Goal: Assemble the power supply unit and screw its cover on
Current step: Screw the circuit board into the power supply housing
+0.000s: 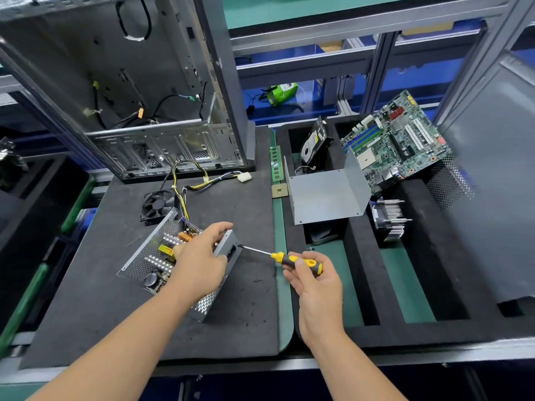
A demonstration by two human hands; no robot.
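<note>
The open power supply unit [150,256] lies on the black foam mat, its circuit board, coil and heat sinks showing. My left hand [199,256] grips its right end wall, fingers curled over the top edge. In my right hand [314,280] is a yellow-and-black screwdriver [295,260], held by the handle; its tip touches a screw on the unit's right side face. The grey bent metal cover [327,195] stands apart on the black tray to the right. A black fan [156,205] and a bundle of cables [202,180] lie behind the unit.
An empty computer case [130,91] stands at the back left. The black foam tray [362,285] on the right holds a hard drive [314,141], a motherboard [396,143] and a heat sink cooler [389,218]. A RAM stick [275,163] and a CPU chip [279,191] lie between mat and tray.
</note>
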